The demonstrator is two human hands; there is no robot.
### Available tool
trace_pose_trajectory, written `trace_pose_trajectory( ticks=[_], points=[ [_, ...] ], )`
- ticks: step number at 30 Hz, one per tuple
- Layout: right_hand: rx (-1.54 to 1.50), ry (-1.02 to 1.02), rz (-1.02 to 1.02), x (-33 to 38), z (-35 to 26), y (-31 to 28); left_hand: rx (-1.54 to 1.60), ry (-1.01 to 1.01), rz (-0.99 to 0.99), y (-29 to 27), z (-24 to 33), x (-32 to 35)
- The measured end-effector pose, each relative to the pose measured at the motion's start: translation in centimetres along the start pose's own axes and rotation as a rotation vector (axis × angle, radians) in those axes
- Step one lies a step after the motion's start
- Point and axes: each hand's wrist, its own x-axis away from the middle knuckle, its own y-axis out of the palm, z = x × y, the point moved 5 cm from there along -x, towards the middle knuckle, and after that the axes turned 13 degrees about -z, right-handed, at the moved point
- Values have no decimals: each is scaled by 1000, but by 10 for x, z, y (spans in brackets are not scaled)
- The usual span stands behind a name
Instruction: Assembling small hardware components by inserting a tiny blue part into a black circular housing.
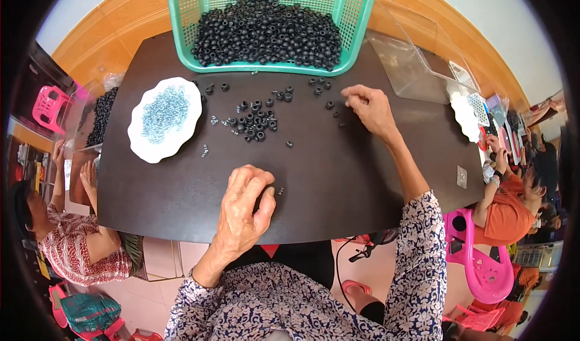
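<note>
L hand (240, 207): lower ctr of frame, above the near part of the dark tabletop (160, 190). Fingers bent inward; thumb opposite index, narrow gap btwn. Contents of grip: cannot tell, palm & tips partly hidden. Nearest item: small loose spring (281, 191), just to the R of the thumb, apart from it.

R hand (371, 111): upper R of ctr, forearm entering from lower R. Index bent & pointing L; other fingers curled under; thumb tucked close below index. Grip narrow; held item, if any, cannot be confirmed at this res. Nearest items: a few loose black beads (330, 105), just L of the fingertips, w/ no visible contact.

Main work group: cluster of black bead-like parts w/ holes (257, 123), upper ctr, btwn the hands & the basket. More small springs (205, 151) lie L of & below the cluster; some sit close against its L edge.

Supply, springs: white scalloped plate (177, 140), upper L, w/ a heap of small silvery springs (166, 112) on it. Supply, beads: green basket (272, 69), top ctr, w/ a large heap of black beads (266, 32) inside.
</note>
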Motion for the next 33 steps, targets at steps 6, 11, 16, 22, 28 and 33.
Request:
trace_pose_trajectory(
  ticks=[6,11,16,22,28,33],
  points=[
    [-2,20,-211,24,-21,2,-1,-2,-13,11,1,1],
    [-101,-98,-23,39,-24,8,-65,-44,-166,23,6,2],
    [-330,-172,-296,94,-85,44,-206,-76,-207,30,0,10],
    [-99,-371,-468,141,-104,73,-202,-71,-175,30,-5,11],
    [225,-497,-351,148,-118,76,-156,-69,-159,21,-5,16],
    [491,-329,-315,122,-121,81,-76,-82,-113,11,-10,19]
  ],
)
